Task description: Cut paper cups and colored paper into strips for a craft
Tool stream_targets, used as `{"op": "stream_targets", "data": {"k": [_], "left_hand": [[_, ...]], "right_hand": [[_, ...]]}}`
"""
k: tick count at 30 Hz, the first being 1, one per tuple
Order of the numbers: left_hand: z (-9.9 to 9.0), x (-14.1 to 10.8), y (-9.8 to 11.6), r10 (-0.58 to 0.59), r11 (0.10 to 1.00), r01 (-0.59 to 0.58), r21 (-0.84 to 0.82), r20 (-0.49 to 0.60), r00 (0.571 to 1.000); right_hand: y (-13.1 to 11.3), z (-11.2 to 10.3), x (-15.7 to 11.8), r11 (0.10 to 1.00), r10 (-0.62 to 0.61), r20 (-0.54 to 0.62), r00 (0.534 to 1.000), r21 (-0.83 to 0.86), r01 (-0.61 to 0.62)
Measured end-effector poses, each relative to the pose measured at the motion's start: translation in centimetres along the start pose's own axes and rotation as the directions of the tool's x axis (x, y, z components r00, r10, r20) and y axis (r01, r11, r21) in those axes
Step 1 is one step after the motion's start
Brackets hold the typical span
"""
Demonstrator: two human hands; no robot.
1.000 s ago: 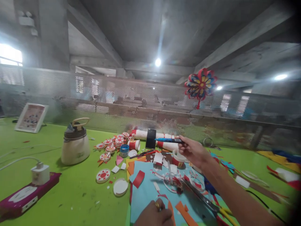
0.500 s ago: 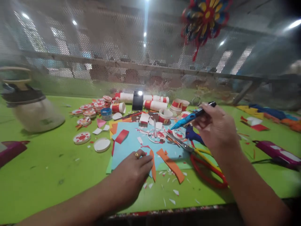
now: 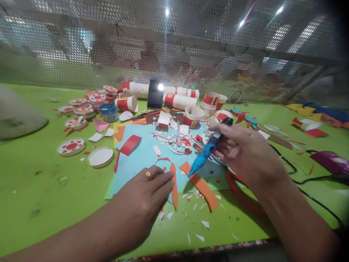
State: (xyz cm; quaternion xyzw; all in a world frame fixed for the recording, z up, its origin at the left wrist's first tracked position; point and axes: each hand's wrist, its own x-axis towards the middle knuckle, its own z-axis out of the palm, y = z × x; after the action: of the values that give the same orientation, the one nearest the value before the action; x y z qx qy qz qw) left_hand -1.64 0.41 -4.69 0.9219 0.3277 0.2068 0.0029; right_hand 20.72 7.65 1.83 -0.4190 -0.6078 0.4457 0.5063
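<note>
My right hand (image 3: 245, 153) grips a blue marker-like pen (image 3: 204, 154), its tip pointing down-left just above an orange paper strip (image 3: 203, 189). Near the front of the light blue sheet (image 3: 136, 145), my left hand (image 3: 148, 198), with a ring on one finger, has its fingertips pressed together at a narrow orange paper piece (image 3: 174, 187). The underside of those fingers is hidden. Scissors with red handles (image 3: 242, 198) lie partly behind my right hand. A red paper piece (image 3: 131, 145) rests on the blue sheet, left of centre.
Paper cups (image 3: 180, 101), a phone (image 3: 155, 94) and a blue jar (image 3: 109, 112) stand at the back. Decorated discs (image 3: 71, 146) are on the left. A purple tool (image 3: 331, 161) with a black cable lies right. Scraps are scattered at the front edge.
My right hand has moved the blue pen down and left, toward the orange strip. My left hand stays at the narrow orange piece. The camera view has tilted down.
</note>
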Motion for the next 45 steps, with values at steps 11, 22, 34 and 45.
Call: {"op": "stream_targets", "data": {"k": [11, 22, 34, 45], "left_hand": [[0.0, 0.3, -0.1, 0.026, 0.998, -0.023, 0.061, -0.048, 0.999], [0.9, 0.0, -0.6, -0.005, 1.000, 0.005, 0.000, -0.074, 0.997], [1.0, -0.1, -0.8, 0.019, 0.998, -0.012, 0.062, -0.115, 0.993], [1.4, -0.2, -1.0, 0.035, 0.998, -0.027, 0.054, -0.161, 0.986]], "right_hand": [[1.1, 1.8, -1.2, 0.992, -0.081, -0.016, 0.997, -0.100, 0.079], [0.7, 2.3, -1.5, 0.921, -0.099, 0.038, 0.994, -0.375, 0.106], [1.2, 2.4, -1.3, 0.931, -0.066, 0.077, 0.995, -0.353, 0.089], [1.3, 2.5, -1.3, 0.953, -0.042, 0.074, 0.996, -0.297, 0.063]]}}
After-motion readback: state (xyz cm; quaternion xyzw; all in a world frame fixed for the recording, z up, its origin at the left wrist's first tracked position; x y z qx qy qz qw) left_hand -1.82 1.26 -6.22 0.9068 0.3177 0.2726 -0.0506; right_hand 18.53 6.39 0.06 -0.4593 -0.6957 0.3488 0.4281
